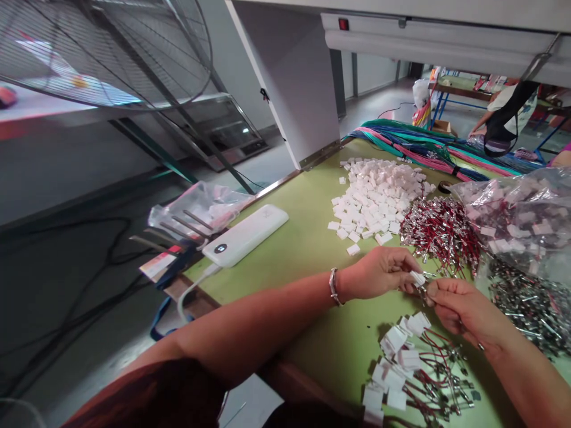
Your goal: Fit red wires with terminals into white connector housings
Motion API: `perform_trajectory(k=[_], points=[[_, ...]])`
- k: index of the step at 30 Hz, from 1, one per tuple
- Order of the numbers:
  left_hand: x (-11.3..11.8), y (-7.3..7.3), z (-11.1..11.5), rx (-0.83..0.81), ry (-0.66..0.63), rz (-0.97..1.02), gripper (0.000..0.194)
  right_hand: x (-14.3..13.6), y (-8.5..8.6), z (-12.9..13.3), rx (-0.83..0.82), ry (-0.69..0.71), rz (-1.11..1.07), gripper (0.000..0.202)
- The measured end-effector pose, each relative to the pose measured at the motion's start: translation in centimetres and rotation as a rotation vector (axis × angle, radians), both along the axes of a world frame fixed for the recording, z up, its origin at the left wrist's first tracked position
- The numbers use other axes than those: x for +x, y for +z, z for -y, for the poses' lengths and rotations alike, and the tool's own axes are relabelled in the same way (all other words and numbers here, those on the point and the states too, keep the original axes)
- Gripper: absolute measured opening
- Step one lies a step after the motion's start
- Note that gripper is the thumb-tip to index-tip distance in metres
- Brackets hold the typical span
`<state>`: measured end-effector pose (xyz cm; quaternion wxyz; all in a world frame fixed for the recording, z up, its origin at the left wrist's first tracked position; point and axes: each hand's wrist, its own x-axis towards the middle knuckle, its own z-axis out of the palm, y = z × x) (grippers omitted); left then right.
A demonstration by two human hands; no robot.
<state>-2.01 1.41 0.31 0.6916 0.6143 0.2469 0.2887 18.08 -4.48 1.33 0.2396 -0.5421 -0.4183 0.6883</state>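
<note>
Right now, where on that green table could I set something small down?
The widest bare patch of table lies between the power bank, the loose white pieces and the left arm. A smaller one sits between that arm and the wired pieces. The right side is crowded: red wires, plastic bag, metal parts.

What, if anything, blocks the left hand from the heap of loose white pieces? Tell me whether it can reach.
Probably yes: the left hand is close to the white heap, with nothing visible between them. It holds a small white piece, though, which it would likely need to release first.
</note>
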Motion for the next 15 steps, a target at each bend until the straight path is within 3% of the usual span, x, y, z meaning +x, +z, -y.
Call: perform_trajectory(k=[6, 10, 13, 15], points=[[0.7, -0.2, 0.2, -0.044, 0.015, -0.040, 0.014, -0.7, 0.4, -0.1, 0.334, 0.060, 0.191, 0.044], [0.8, 0.0, 0.2, -0.027, -0.003, -0.067, 0.014, -1.1, 0.8, -0.2, 0.441, 0.089, 0.335, 0.043], [0.0, 0.8, -0.5, 0.157, -0.020, -0.090, 0.021, -0.7, 1.5, -0.1, 0.506, 0.092, 0.368, 0.041], [-1.0, 1.5, -1.2, 0.379, 0.000, -0.162, 0.034, -0.2, 2.2, 0.2, 0.481, 0.196, 0.361, 0.039]])
